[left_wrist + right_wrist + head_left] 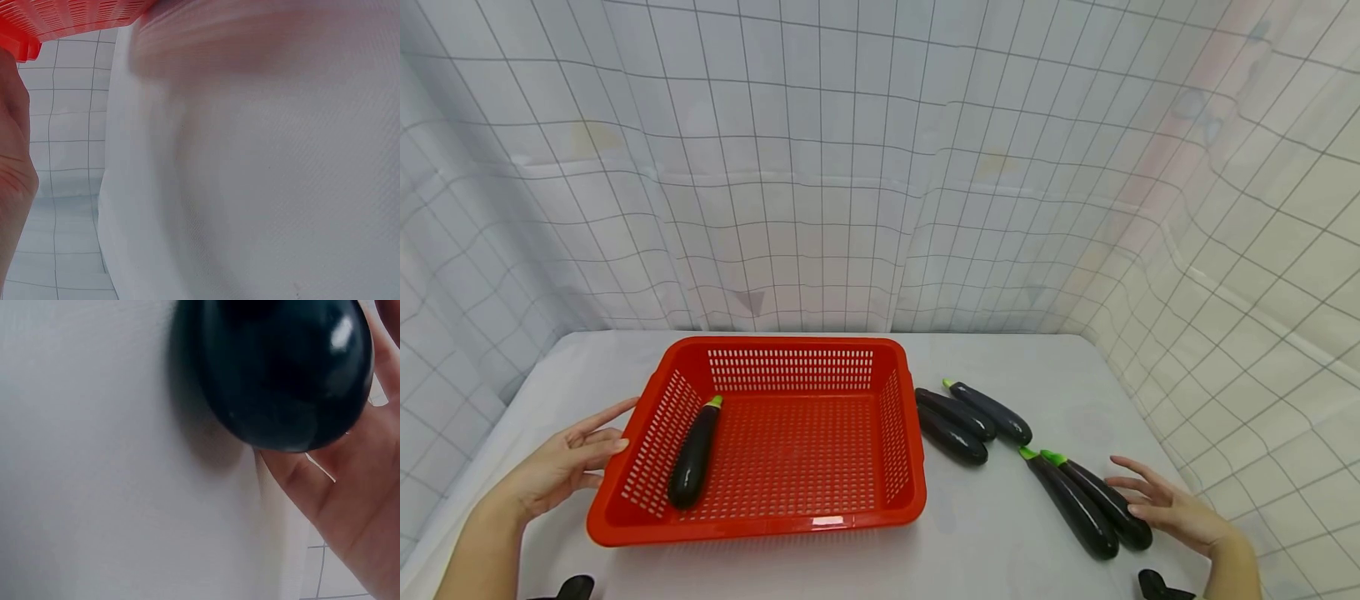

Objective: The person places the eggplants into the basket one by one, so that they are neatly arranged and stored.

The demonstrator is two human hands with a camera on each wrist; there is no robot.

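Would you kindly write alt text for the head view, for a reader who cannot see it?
A person's left hand touches the left side of a red basket holding one dark eggplant, on a white surface. Five more eggplants lie to the basket's right, with the right hand at the rightmost one.

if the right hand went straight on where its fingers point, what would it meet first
Probably the nearest eggplant, right beside the right hand; depth makes it hard to tell whether they touch
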